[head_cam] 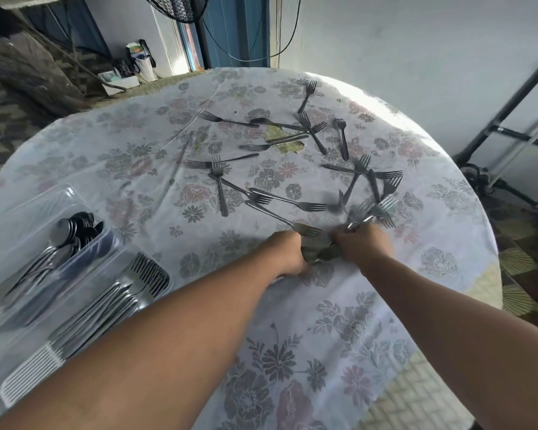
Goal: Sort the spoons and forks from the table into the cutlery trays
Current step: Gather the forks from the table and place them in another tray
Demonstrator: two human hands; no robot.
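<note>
Both hands are out over the round table (448, 212), close together near its middle. The right hand (362, 246) is curled round a bunch of forks (375, 212), their prongs fanning up and away from the knuckles, blurred, so the number cannot be told. The left hand (288, 252) is curled too, knuckles up; its fingers are hidden from here, and whether they grip the fork (280, 217) lying just at its knuckles cannot be told. Between the two hands sits a dark patch, too blurred to make out.

No writing or label can be read anywhere.

On the left, cut off by the picture edge, stand clear plastic cutlery trays (72, 197). One compartment holds spoons (72, 234), bowls piled at the far end, handles running toward the near edge. The compartment beside it, nearer the person, holds forks in the tray (128, 293), prongs at the far end; the left forearm covers part of their handles.

Loose forks (219, 184) are scattered across the flowered tablecloth (277, 352) over the far half of the table, several crossing one another; one small dark piece (342, 136) toward the far right could be a fork or spoon, hard to say. Beyond the table, bags (140, 62) sit against the wall, and a black stand (510, 103) is cut off at right.
</note>
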